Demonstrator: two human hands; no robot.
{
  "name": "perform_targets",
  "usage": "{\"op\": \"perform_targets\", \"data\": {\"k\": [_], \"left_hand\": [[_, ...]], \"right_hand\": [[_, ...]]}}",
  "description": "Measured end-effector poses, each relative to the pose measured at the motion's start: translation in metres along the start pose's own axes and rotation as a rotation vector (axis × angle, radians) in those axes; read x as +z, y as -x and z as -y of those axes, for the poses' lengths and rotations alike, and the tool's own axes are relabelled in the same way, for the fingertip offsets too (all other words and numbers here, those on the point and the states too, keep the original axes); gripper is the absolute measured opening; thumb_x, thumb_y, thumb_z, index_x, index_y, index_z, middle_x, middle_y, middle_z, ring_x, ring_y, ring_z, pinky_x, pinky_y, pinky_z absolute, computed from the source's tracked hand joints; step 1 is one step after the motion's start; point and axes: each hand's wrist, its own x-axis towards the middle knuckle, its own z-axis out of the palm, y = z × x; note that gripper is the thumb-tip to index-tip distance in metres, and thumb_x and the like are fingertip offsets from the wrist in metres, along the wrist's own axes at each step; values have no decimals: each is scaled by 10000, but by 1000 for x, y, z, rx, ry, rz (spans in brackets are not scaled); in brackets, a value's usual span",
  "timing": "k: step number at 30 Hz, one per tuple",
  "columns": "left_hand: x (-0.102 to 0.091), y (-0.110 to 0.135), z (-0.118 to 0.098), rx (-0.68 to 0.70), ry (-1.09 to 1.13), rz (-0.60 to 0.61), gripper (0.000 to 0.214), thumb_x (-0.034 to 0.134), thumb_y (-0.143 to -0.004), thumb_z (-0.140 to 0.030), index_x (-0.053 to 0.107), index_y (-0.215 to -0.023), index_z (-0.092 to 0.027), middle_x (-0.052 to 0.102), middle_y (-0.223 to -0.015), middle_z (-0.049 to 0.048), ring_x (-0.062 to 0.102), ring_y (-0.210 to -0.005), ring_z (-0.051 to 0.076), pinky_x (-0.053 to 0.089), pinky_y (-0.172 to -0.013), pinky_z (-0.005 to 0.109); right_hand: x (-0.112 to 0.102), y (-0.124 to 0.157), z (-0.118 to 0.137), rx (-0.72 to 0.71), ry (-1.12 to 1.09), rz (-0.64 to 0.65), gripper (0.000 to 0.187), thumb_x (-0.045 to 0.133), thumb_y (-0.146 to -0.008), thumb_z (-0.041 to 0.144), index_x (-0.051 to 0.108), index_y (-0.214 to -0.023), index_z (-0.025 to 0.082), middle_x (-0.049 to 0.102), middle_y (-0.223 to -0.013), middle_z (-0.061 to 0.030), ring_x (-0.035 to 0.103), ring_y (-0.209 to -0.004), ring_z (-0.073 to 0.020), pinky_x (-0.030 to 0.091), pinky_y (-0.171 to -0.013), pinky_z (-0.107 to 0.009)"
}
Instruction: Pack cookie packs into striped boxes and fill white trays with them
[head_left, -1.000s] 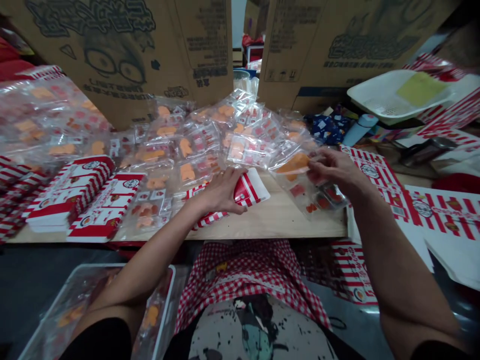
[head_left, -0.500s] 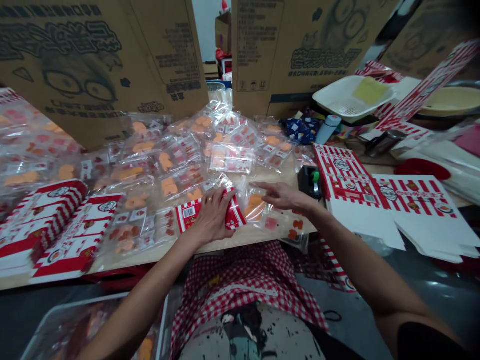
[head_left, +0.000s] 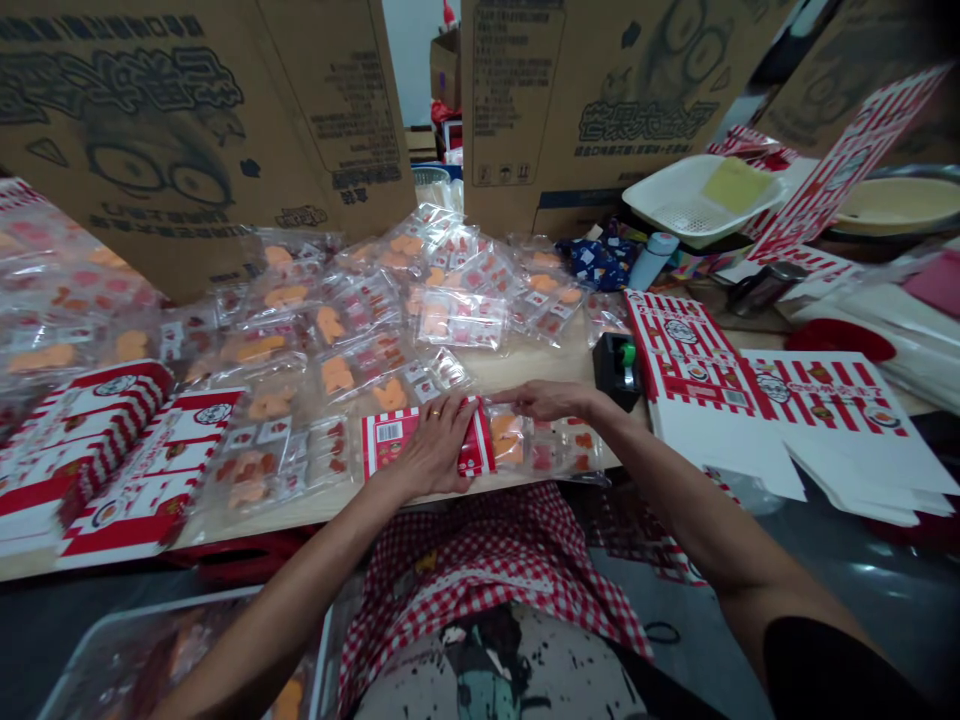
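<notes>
Your left hand [head_left: 435, 450] lay flat with the fingers together and pressed the small striped box [head_left: 388, 440] onto the front edge of the desk [head_left: 525, 372]. Your right hand [head_left: 551, 400], fingers stretched out and close together, touched the top edge of the clear packet [head_left: 559, 458]. The packet lay just at the box's right end, and most of it was outside. I judge this packing was only begun. The many packets [head_left: 360, 320] behind and the flat cartons [head_left: 112, 440] at your left were not yet used.
</notes>
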Motion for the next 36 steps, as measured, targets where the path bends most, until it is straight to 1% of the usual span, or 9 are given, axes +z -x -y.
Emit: {"op": "perform_targets", "data": {"k": [7, 13, 15, 17, 19, 23, 26, 30, 36], "left_hand": [[13, -2, -11, 30, 110, 65, 1054, 736, -712, -329, 178, -1582, -124, 282, -1616, 246, 292, -1502, 410, 271, -1226, 563], [-1, 8, 4, -10, 297, 144, 973, 773, -791, -545, 304, -1563, -182, 294, -1653, 202, 293, -1533, 358, 309, -1232, 523], [-10, 28, 18, -83, 344, -28, 811, 694, -863, -578, 387, -1524, -224, 352, -1635, 159, 341, -1514, 317, 323, -1229, 485], [-11, 54, 36, -285, 338, -358, 568, 564, -956, -547, 508, -1423, -228, 482, -1535, 137, 446, -1438, 287, 363, -1202, 467], [-1, 79, 54, -543, 303, -609, 504, 521, -967, -526, 557, -1342, -190, 569, -1402, 157, 542, -1323, 300, 424, -1142, 487], [35, 99, 69, -712, 314, -585, 615, 573, -906, -521, 513, -1386, -141, 578, -1369, 206, 527, -1314, 369, 384, -1140, 591], [51, 89, 57, -651, 344, -606, 633, 564, -924, -506, 478, -1437, -145, 542, -1413, 205, 459, -1374, 366, 305, -1190, 603], [54, 63, 35, -579, 589, -784, 654, 574, -957, -511, 423, -1504, -187, 454, -1508, 167, 396, -1444, 291, 273, -1243, 499], [49, 41, 36, -739, 1573, -982, 696, 841, -766, -462, 557, -1380, -298, 662, -1314, 67, 703, -1063, 226, 569, -989, 388]], "right_hand": [[29, -28, 1, -47, 122, 31, 513, 583, -803, 73, 734, -1264, 239, 755, -976, -57, 666, -812, -189, 494, -775, -252], [48, -9, 8, 79, 91, -370, 537, 440, -891, 81, 630, -1387, 159, 605, -1378, -162, 563, -1262, -256, 447, -1051, -378], [51, 20, -3, 184, 48, -650, 523, 445, -898, 133, 610, -1394, 140, 526, -1481, -170, 475, -1368, -278, 388, -1127, -426], [60, 54, -19, 392, -58, -896, 490, 463, -893, 215, 638, -1342, 130, 593, -1395, -178, 528, -1304, -303, 392, -1120, -455], [74, 82, -31, 612, -201, -909, 467, 456, -878, 289, 683, -1246, 111, 684, -1204, -189, 615, -1141, -331, 440, -1043, -487], [106, 89, -25, 570, -404, -762, 380, 522, -836, 431, 744, -1018, 182, 739, -948, -101, 661, -925, -297, 516, -874, -416], [115, 62, 0, 420, -774, -732, 473, 578, -805, 482, 700, -1175, 215, 741, -961, -46, 664, -863, -253, 534, -795, -362], [90, 26, 22, 230, -818, -688, 501, 658, -789, 468, 692, -1225, 223, 723, -1037, -53, 650, -897, -245, 530, -849, -383], [7, 17, 2, 235, -1078, -602, 337, 687, -814, 359, 720, -1091, 170, 747, -892, -83, 678, -744, -214, 563, -691, -337]]}}
